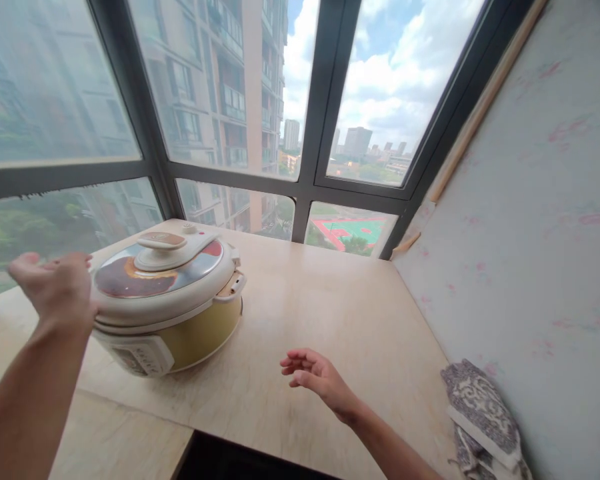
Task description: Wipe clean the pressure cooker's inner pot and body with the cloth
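A multicooker (193, 337) with a cream lid and a yellow-green body stands on the beige countertop, its lid closed. Its control panel faces the front left. Beside the cooker's left rim is my left hand (55, 287), slightly blurred, with its fingers apart and nothing visible in them. Whether its edge touches the rim, I cannot tell. My right hand (317, 377) hovers over the counter to the right of the cooker. The fingers there are loosely bent, and they hold nothing.
The countertop (325, 300) runs back to dark-framed windows (305, 190). A patterned wall (510, 220) bounds it on the right. Folded grey-and-white cloth (485, 420) lies against that wall. At the front edge there is a dark recess (245, 463).
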The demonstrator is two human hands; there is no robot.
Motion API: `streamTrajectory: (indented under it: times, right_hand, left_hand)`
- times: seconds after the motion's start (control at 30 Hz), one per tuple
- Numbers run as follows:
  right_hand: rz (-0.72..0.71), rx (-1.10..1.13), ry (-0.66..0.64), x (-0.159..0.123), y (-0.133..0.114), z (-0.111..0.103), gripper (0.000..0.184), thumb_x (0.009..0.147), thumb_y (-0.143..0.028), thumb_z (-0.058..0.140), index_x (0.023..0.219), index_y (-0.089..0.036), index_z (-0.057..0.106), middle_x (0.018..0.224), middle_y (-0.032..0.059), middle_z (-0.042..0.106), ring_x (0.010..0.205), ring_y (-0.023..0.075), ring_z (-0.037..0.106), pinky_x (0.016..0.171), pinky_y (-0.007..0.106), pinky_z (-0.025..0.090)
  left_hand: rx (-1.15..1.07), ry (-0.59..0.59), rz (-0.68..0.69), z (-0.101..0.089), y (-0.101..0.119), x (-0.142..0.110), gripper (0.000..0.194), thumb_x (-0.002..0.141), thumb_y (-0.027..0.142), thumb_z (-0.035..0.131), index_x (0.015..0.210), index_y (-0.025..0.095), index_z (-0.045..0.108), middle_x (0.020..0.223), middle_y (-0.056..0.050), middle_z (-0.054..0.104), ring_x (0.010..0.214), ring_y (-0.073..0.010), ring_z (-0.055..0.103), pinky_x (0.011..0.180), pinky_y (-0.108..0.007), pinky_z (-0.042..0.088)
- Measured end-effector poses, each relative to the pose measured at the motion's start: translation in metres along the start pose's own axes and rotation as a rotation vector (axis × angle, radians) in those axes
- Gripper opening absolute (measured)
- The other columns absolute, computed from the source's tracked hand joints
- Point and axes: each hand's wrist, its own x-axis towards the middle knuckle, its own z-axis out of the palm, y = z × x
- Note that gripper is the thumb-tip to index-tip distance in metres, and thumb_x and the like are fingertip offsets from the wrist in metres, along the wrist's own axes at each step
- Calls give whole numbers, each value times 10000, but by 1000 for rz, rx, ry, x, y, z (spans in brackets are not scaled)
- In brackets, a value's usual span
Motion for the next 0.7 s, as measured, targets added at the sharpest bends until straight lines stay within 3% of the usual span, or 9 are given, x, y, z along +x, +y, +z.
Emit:
streamTrajectory:
  times: [0.03, 0.1, 0.17, 0.23, 0.27, 0.4, 0.53, 0.6, 0.7]
  right_hand:
    - [9, -24, 64, -19, 1, -16, 418, 776, -475, 774, 1110, -235, 702, 1138, 110, 731, 1058, 276, 686, 906, 464, 536]
    - [-1, -78, 217, -57, -1, -47, 425, 799, -498, 755, 1100, -199, 716, 1097, 137, 736, 981, 264, 702, 878, 445, 547]
    - [-31, -127, 397, -93, -7, -76, 430, 802, -509, 755, 1076, -179, 731, 1077, 152, 738, 948, 262, 707, 876, 442, 555]
    - [-60, -157, 614, -128, -14, -101, 457, 750, -541, 788, 1024, -177, 753, 1017, 148, 749, 906, 262, 713, 845, 427, 574]
    - [-71, -166, 720, -145, -17, -111, 471, 714, -550, 813, 1000, -180, 762, 1001, 144, 752, 904, 260, 713, 849, 414, 579]
    - [-98, -163, 1049, -201, -21, -131, 511, 623, -573, 861, 966, -203, 775, 983, 115, 759, 905, 239, 715, 858, 344, 586]
    - [-112, -138, 1135, -233, -2, -124, 450, 681, -534, 842, 1000, -225, 770, 1001, 96, 752, 892, 225, 707, 840, 321, 588]
    - [-130, -112, 1118, -236, 14, -115, 402, 712, -511, 827, 994, -230, 773, 975, 96, 748, 862, 222, 698, 824, 331, 590]
    - [-144, -76, 1062, -223, 37, -103, 340, 769, -506, 785, 967, -230, 769, 903, 89, 734, 808, 213, 681, 803, 348, 582]
  left_hand:
    - [-8, -28, -20, 3, 11, -16, 733, 602, -30, 612, 1303, 47, 409, 868, 14, 633, 776, -126, 616, 913, -432, 544]
    - [-35, -73, 131, 8, 34, -58, 822, 548, -63, 570, 1350, 39, 422, 1162, -108, 646, 926, -153, 628, 960, -417, 523]
    - [-158, -141, 340, 12, 55, -110, 742, 571, -1, 576, 1309, 9, 498, 1215, -165, 634, 997, -206, 632, 979, -455, 504]
    - [-309, -337, 487, 16, 68, -169, 679, 671, 106, 598, 1335, 3, 508, 1182, -178, 647, 1002, -236, 652, 954, -467, 506]
    - [-351, -445, 490, 17, 72, -199, 658, 699, 146, 632, 1338, 33, 522, 1176, -168, 646, 1000, -243, 657, 922, -450, 520]
    - [-383, -852, 279, 11, 71, -315, 467, 848, 298, 653, 1278, 130, 577, 1093, -119, 660, 942, -225, 666, 847, -396, 537]
    - [-276, -1323, -132, -19, 58, -406, 289, 913, 397, 593, 1096, 190, 677, 973, -95, 705, 900, -227, 684, 855, -377, 532]
    - [-222, -1487, -171, -38, 44, -437, 242, 912, 385, 588, 1017, 207, 714, 923, -94, 715, 846, -223, 679, 813, -356, 523]
    - [-169, -1658, -98, -62, 12, -461, 201, 901, 342, 582, 942, 224, 740, 849, -85, 709, 726, -203, 634, 689, -322, 477]
